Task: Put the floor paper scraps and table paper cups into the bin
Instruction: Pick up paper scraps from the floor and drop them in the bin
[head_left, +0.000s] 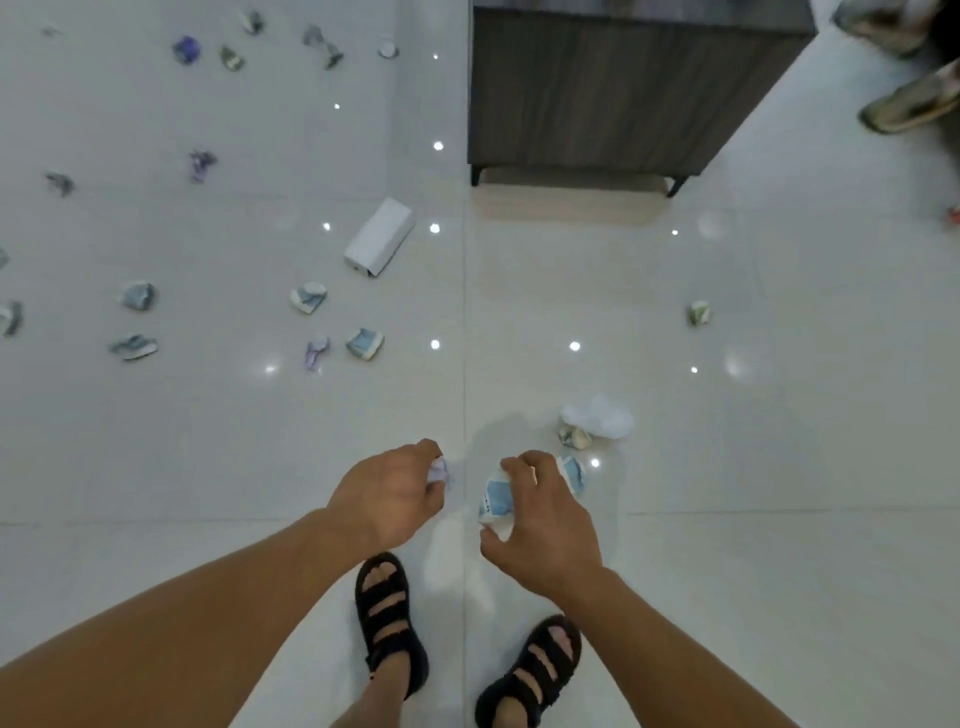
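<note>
My left hand (392, 496) grips a small pale purple paper scrap (439, 474) above the white tiled floor. My right hand (540, 525) holds crumpled blue-and-white paper scraps (496, 501), with some paper showing past my fingers. Just beyond my right hand a greenish scrap (574, 435) lies beside a crumpled white tissue (602, 415). Several more scraps dot the floor to the left, such as a blue one (364, 343) and a purple one (316, 352). One lone scrap (698, 313) lies at the right. No bin or paper cup is in view.
A white box (379, 236) lies on the floor ahead. A dark wood cabinet (613, 88) on short legs stands at the top centre. Another person's feet (909, 104) show at the top right. My sandalled feet (389, 618) stand below my hands.
</note>
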